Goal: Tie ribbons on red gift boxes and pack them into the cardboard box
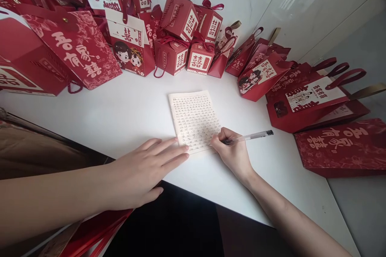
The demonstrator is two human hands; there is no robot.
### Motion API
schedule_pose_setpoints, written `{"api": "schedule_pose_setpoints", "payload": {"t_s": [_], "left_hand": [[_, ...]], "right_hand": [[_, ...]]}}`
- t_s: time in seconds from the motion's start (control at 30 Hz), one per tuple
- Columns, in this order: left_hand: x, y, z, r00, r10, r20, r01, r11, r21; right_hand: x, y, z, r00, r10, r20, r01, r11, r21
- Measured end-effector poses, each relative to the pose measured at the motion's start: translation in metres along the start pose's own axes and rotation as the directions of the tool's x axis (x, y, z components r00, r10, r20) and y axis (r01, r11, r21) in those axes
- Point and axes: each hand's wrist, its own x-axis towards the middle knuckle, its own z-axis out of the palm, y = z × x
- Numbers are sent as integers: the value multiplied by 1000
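A small sheet of gridded paper, filled with rows of handwritten characters, lies on the white table. My left hand rests flat on the table with fingers stretched out, its fingertips pressing the paper's lower left corner. My right hand is closed around a clear pen, whose tip touches the bottom lines of the paper; the pen's black cap end points right.
Red gift bags and boxes with double-happiness characters crowd the table's far edge: large bags at the left, small boxes in the middle, flat bags lying at the right. A white wall stands behind. Another red bag lies below the near edge.
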Motion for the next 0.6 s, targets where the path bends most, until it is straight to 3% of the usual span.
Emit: {"api": "schedule_pose_setpoints", "payload": {"t_s": [0.1, 0.27, 0.37, 0.43, 0.5, 0.6], "left_hand": [[0, 0, 0, 1000, 5, -2, -5, 1000, -7], [0, 0, -2, 1000, 14, 14, -13, 1000, -21], [4, 4, -10, 1000, 30, -7, -30, 999, -41], [7, 11, -23, 994, 64, -89, -70, 995, -65], [7, 21, -43, 961, 139, -239, -170, 979, -114], [-9, 39, -74, 834, 216, -508, -334, 930, -154]], "right_hand": [[-1, -3, -1, 999, 9, -35, -7, 999, 40], [5, 2, -10, 990, 123, -67, -88, 919, 384], [15, 12, -19, 984, 158, -84, -105, 888, 447], [22, 19, -24, 975, 201, -91, -140, 882, 449], [29, 25, -26, 967, 246, -71, -189, 875, 446], [35, 30, -25, 968, 249, -36, -211, 880, 427]]}}
